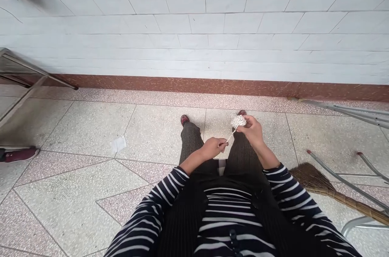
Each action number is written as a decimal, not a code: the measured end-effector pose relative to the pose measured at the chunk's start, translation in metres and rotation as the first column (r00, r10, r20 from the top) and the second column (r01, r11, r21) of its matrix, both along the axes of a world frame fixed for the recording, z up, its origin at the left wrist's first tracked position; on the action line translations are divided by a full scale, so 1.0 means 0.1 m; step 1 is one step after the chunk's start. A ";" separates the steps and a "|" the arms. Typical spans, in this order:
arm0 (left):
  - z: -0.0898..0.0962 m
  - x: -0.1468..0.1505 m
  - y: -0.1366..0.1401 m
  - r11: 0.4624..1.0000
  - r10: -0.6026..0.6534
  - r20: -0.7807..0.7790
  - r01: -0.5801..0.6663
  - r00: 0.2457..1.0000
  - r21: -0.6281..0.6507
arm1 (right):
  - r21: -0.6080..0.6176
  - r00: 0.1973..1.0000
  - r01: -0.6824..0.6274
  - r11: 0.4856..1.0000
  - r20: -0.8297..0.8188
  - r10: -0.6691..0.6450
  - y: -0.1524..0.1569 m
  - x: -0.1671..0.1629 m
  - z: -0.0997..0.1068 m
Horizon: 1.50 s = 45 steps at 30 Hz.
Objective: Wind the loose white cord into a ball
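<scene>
A bundle of white cord (238, 121) is gripped in my right hand (253, 130), between the thumb and fingers, above my right knee. One strand runs from the bundle down and left to my left hand (214, 147), whose fingers are pinched on it. The strand looks fairly straight between the two hands. Some looser loops show at the bundle's upper left. Both hands are in front of my lap, a short way apart, the right one farther forward.
A straw broom (314, 178) lies at the right beside metal tube legs (343, 176). Another metal frame (39, 73) stands at the left, near a person's dark red shoe (21, 154). White paper (118, 144) lies on the floor. A tiled wall (194, 26) rises ahead.
</scene>
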<state>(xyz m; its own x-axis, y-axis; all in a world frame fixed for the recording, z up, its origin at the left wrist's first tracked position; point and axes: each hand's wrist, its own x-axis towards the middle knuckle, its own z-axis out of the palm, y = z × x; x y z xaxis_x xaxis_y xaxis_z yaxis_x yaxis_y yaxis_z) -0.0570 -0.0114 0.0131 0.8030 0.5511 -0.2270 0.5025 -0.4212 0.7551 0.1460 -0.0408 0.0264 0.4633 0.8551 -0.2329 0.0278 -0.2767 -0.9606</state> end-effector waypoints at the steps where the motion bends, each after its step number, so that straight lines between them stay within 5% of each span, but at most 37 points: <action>1: 0.02 0.01 0.01 0.996 -0.030 -0.018 0.031 0.999 0.086 | -0.035 0.997 -0.019 0.999 0.076 0.021 -0.04 -0.03 -0.10; 4: 0.10 0.00 0.11 0.943 -0.119 -0.092 0.141 0.989 0.303 | -0.127 0.985 -0.121 0.985 0.104 0.134 -0.18 -0.17 -0.35; 7: 0.17 -0.02 0.25 0.909 -0.181 -0.145 0.222 0.973 0.353 | -0.191 0.968 -0.244 0.951 0.008 0.250 -0.26 -0.26 -0.42; 11: 0.19 -0.04 0.37 0.890 -0.255 -0.075 0.264 0.964 0.371 | -0.209 0.912 -0.407 0.889 -0.153 0.381 -0.26 -0.16 -0.24; 15: 0.16 -0.01 0.45 0.917 -0.193 0.074 0.153 0.978 0.369 | -0.153 0.865 -0.454 0.878 -0.312 0.393 -0.32 -0.08 0.07; 21: 0.05 0.11 0.48 0.992 0.032 0.295 -0.066 0.955 0.107 | 0.054 0.751 -0.369 0.928 -0.571 0.332 -0.36 -0.19 0.33; 26: 0.08 0.23 0.50 0.953 0.301 0.426 -0.284 0.853 -0.105 | 0.126 0.768 -0.293 0.948 -0.559 0.312 -0.30 -0.16 0.43; 31: 0.23 0.29 0.61 0.948 0.281 0.574 -0.317 0.769 -0.040 | 0.190 0.749 -0.336 0.923 -0.540 0.384 -0.31 -0.22 0.55; 40: 0.03 0.23 0.70 0.961 0.259 0.500 -0.170 0.826 -0.217 | 0.227 0.762 -0.279 0.933 -0.539 0.359 -0.36 -0.11 0.61; 45: 0.05 0.12 0.84 0.952 0.270 0.383 -0.186 0.883 -0.244 | 0.220 0.763 -0.201 0.955 -0.577 0.293 -0.41 0.03 0.69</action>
